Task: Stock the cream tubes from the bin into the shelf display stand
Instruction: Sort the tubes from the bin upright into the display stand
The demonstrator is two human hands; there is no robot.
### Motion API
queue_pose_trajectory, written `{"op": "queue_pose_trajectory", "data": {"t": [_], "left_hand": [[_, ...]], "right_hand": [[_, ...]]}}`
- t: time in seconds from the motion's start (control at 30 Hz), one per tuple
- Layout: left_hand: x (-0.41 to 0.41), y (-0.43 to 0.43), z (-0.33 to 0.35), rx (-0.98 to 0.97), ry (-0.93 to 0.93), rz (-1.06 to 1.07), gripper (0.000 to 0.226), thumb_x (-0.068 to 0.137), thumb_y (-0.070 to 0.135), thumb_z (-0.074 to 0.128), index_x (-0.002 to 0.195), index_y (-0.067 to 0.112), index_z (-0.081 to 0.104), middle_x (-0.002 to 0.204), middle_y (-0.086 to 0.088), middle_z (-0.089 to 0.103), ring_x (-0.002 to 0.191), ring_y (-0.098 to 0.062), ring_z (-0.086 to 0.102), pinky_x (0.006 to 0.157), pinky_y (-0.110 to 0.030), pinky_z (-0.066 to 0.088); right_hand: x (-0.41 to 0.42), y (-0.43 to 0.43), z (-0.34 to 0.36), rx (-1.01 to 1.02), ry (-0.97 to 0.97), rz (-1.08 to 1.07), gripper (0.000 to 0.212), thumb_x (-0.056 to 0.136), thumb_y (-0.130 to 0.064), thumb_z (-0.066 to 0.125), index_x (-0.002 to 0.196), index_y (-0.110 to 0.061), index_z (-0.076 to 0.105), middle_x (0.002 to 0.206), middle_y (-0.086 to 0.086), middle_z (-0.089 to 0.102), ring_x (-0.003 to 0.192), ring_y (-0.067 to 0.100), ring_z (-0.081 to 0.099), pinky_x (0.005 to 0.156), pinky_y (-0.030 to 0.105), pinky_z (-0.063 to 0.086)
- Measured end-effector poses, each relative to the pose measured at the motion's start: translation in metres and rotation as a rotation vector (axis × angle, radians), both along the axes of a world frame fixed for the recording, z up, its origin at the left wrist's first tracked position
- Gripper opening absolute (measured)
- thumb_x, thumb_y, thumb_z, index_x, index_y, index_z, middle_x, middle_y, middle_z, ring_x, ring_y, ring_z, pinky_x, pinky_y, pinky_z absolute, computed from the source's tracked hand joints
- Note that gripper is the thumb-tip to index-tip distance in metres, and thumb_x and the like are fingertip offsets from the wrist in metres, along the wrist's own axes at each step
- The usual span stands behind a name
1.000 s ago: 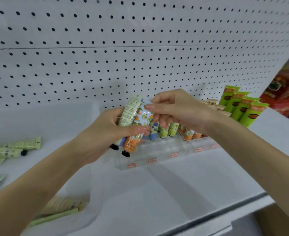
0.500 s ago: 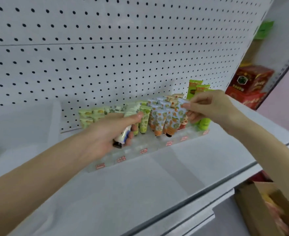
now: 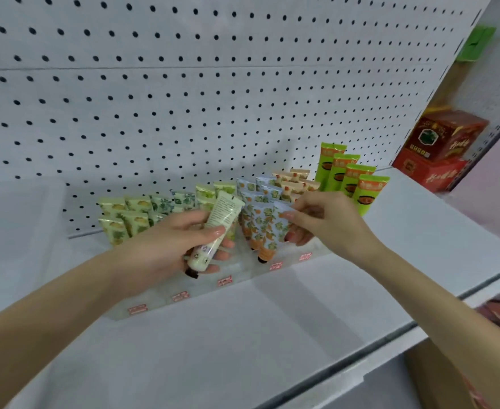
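Thumb and fingers of your left hand (image 3: 180, 246) curl round a pale cream plastic tube (image 3: 217, 228) with a black cap, tilted over the clear acrylic display stand (image 3: 242, 280). Your right hand (image 3: 325, 222) pinches the top of a blue orange-fruit-patterned tube (image 3: 268, 230), cap-down in that stand among matching tubes (image 3: 250, 199).

Left forearm (image 3: 51, 314) and right forearm (image 3: 437, 293), both bare, are angling in from the bottom corners and converging near frame centre. Left grip (image 3: 180, 246) is curling round a pale cream tube (image 3: 223, 222): thumb is pressing across the top, fingers are wrapping underneath, fingertips showing beside the tube's lower end. Right grip (image 3: 328, 222) is sitting slightly higher, back of the hand facing the camera. Its thumb and forefinger are pinching the upper corner of a blue patterned tube (image 3: 268, 231), other fingers curling loosely below. Grips are near each other, not touching.
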State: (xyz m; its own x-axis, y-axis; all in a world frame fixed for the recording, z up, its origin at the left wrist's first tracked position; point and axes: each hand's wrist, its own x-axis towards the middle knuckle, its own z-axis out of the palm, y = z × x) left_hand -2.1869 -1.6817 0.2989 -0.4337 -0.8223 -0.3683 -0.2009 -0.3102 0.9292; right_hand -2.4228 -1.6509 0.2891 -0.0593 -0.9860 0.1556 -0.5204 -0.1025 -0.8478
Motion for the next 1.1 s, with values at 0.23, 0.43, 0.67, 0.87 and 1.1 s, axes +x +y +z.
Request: {"op": "queue_pose_trajectory", "data": {"t": [0.23, 0.43, 0.67, 0.87, 1.1], "left_hand": [[0.000, -0.005, -0.005, -0.037, -0.037, -0.025, 0.018, 0.093, 0.018, 0.057, 0.109, 0.024, 0.064, 0.094, -0.003, 0.075, 0.090, -0.023, 0.072, 0.077, -0.040, 0.059], [-0.001, -0.001, -0.006, -0.046, -0.084, -0.033, 0.016, 0.093, 0.025, 0.057, 0.109, 0.026, 0.062, 0.086, -0.006, 0.075, 0.067, -0.013, 0.069, 0.057, -0.029, 0.057], [-0.002, -0.003, -0.007, -0.081, -0.121, -0.015, 0.016, 0.093, 0.032, 0.056, 0.107, 0.032, 0.062, 0.078, -0.001, 0.073, 0.059, -0.007, 0.064, 0.051, -0.024, 0.052], [-0.003, -0.001, -0.005, -0.111, -0.152, -0.046, 0.023, 0.096, 0.034, 0.050, 0.115, 0.029, 0.061, 0.080, -0.001, 0.073, 0.057, -0.007, 0.060, 0.046, -0.021, 0.047], [-0.004, -0.002, -0.006, -0.097, -0.179, -0.042, 0.027, 0.099, 0.036, 0.044, 0.119, 0.025, 0.060, 0.085, 0.000, 0.075, 0.060, -0.007, 0.060, 0.047, -0.022, 0.046]], "right_hand": [[0.009, -0.009, -0.017, 0.030, 0.071, 0.050, 0.020, 0.088, -0.013, 0.066, 0.068, -0.012, 0.061, 0.055, 0.007, 0.066, 0.048, 0.017, 0.066, 0.050, 0.021, 0.053], [0.005, -0.016, -0.020, 0.077, -0.036, 0.049, 0.018, 0.084, -0.013, 0.069, 0.076, 0.001, 0.063, 0.059, 0.015, 0.068, 0.052, 0.028, 0.067, 0.052, 0.030, 0.057], [0.007, -0.015, -0.022, 0.109, -0.019, 0.095, 0.013, 0.082, -0.015, 0.071, 0.078, -0.005, 0.064, 0.063, 0.014, 0.069, 0.054, 0.024, 0.068, 0.055, 0.030, 0.058], [0.006, -0.014, -0.021, 0.121, 0.001, 0.102, 0.015, 0.081, -0.017, 0.071, 0.081, -0.004, 0.065, 0.063, 0.011, 0.070, 0.056, 0.025, 0.069, 0.055, 0.027, 0.056], [0.006, -0.011, -0.018, 0.127, 0.012, 0.072, 0.015, 0.079, -0.013, 0.074, 0.083, -0.006, 0.062, 0.064, 0.012, 0.071, 0.055, 0.024, 0.070, 0.053, 0.028, 0.058]]}}
